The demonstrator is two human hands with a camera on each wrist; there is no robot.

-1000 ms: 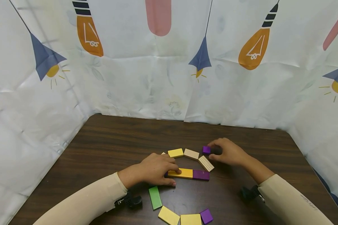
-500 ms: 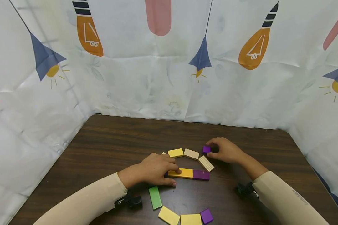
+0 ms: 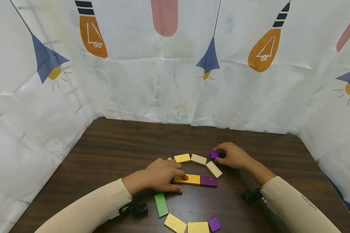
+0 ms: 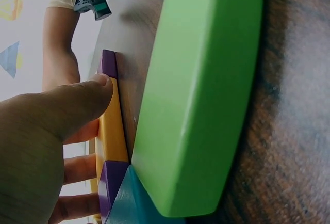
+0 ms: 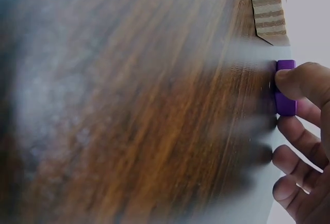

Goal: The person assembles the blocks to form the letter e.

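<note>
My right hand (image 3: pixel 236 156) pinches a small purple block (image 3: pixel 214 155) between thumb and index finger at the far right of the block curve. In the right wrist view, the thumb lies over this block's face and the other fingers are bent below it. My left hand (image 3: pixel 161 176) rests over the left part of a straight row, its index fingertip on an orange block (image 3: pixel 192 179) and its thumb stretched out in front. A dark purple block (image 3: pixel 208 181) forms the row's right end. In the left wrist view, a teal block (image 4: pixel 129 203) meets the row beside a green block (image 4: pixel 206 95).
Behind the row curve a yellow block (image 3: pixel 182 158), a plain wood block (image 3: pixel 198 159) and a ridged wood block (image 3: pixel 214 169). Nearer, two pale yellow blocks (image 3: pixel 175 223) and a purple block (image 3: pixel 214 224) lie on the dark wooden table (image 3: pixel 128 139). A printed curtain (image 3: pixel 151 90) hangs behind.
My right hand has moved slightly left and closed its thumb and index finger on the small purple block. The left hand stays where it was on the row.
</note>
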